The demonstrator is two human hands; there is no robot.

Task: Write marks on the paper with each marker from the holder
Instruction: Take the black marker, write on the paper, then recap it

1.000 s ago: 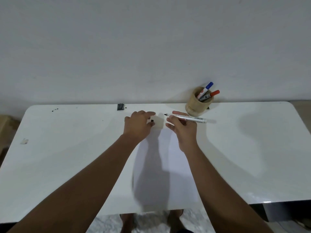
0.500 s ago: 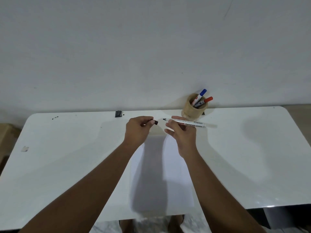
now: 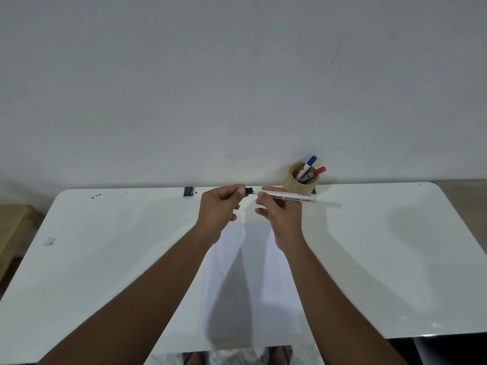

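My right hand (image 3: 279, 216) holds a white permanent marker (image 3: 292, 198) level above the table, tip pointing left. My left hand (image 3: 220, 206) pinches its small black cap (image 3: 248, 191), which sits over the marker's tip. A white sheet of paper (image 3: 253, 283) lies on the table below both hands, partly shaded by my arms. At the back, a round wooden holder (image 3: 300, 184) stands against the wall with a blue-capped marker (image 3: 307, 165) and a red-capped marker (image 3: 315, 173) in it.
The white table (image 3: 105, 259) runs to the wall. A small dark block (image 3: 188, 191) sits at its back edge, a few dark specks (image 3: 96, 196) at back left, and a scrap of tape (image 3: 49, 241) near the left edge. My feet show below the front edge.
My left hand brought the black cap rightward onto the marker's tip; a second ago cap and tip were apart. Both hands rose slightly off the paper.
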